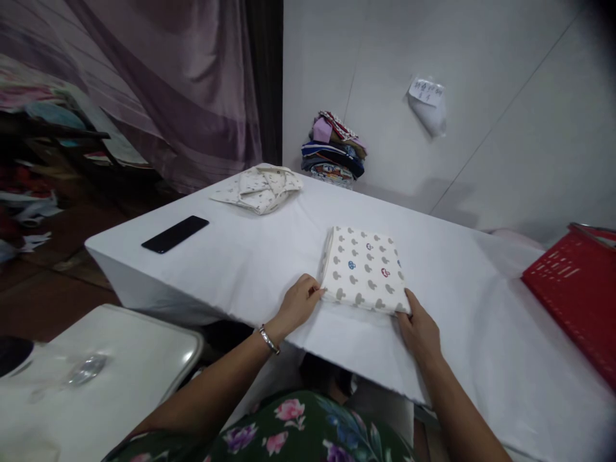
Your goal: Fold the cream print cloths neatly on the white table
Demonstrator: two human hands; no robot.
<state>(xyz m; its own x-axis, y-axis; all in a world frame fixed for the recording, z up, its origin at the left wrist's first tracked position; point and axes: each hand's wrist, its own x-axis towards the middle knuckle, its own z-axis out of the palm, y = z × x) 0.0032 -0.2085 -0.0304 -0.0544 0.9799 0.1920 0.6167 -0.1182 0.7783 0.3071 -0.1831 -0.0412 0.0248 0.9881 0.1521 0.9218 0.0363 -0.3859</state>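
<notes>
A folded white cloth (pixel 363 269) printed with grey, blue and red mushroom shapes lies flat on the white-covered table (pixel 250 256). My left hand (pixel 299 301) pinches its near left corner between thumb and fingers; a silver bracelet circles that wrist. At the near right corner, my right hand (pixel 419 326) grips the cloth's edge, thumb on top and fingers partly hidden beneath. The cloth forms a neat rectangle of several layers, whose edges show along its left side.
A crumpled patterned white cloth (pixel 262 189) and a black phone (pixel 176 234) lie to the left. Folded fabrics (pixel 333 151) are stacked by the wall. A red plastic basket (pixel 577 289) stands at right, a cream stool or chair (pixel 110 372) at lower left.
</notes>
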